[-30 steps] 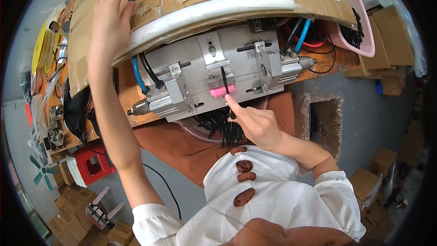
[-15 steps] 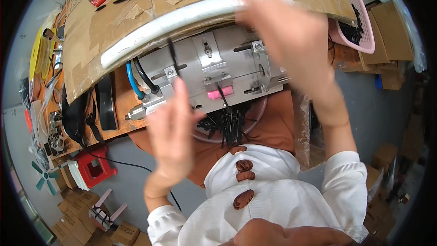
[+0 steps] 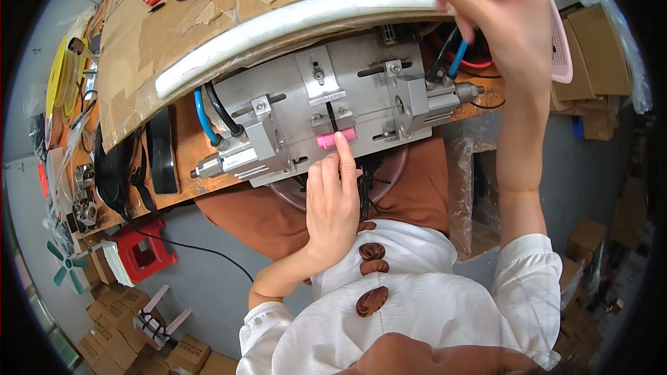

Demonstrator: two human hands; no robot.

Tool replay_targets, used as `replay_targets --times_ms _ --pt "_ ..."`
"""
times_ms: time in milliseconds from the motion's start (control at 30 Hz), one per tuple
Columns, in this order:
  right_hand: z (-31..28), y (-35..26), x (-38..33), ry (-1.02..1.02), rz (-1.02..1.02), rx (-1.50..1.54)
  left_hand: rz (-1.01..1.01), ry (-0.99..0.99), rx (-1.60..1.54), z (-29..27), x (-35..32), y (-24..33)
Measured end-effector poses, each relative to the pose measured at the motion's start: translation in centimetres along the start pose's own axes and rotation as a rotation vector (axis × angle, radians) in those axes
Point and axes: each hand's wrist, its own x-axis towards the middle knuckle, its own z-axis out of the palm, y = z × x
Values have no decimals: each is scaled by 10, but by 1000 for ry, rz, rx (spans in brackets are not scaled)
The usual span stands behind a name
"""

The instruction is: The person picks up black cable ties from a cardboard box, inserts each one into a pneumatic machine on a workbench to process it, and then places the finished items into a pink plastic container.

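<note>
**Fingertip on the pink block, other hand raised over the cardboard**

Right now the left hand reaches up to the grey metal fixture, its index finger stretched out and its tip touching the small pink block on the fixture's front; the other fingers are loosely curled and hold nothing. A thin black strip stands upright just above that fingertip, rising from the pink block.

Up and to the right of it, the right hand is lifted over the edge of the cardboard sheet, fingers pinched together near the white tube that runs along that edge; whether they grip anything I cannot tell. Just below this hand, blue and black hoses enter the fixture's right end. Left of the left hand, another blue hose curves into the fixture's other end.

The fixture sits on the wooden counter. Well below and left of the left hand a red stool stands on the floor.
</note>
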Motion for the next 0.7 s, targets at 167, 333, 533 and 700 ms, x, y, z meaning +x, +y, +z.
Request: replay_targets --times_ms 167,333,533,700 --pt "46 10 -96 -67 -320 189 -19 -51 -61 -26 8 -12" --pt "98 21 -172 -126 -244 -117 19 344 115 -70 133 -59" --pt "122 21 -168 -209 -294 -162 -124 3 96 -74 208 -121" --pt "117 22 -166 -259 -282 -200 29 246 -24 -76 176 -98"
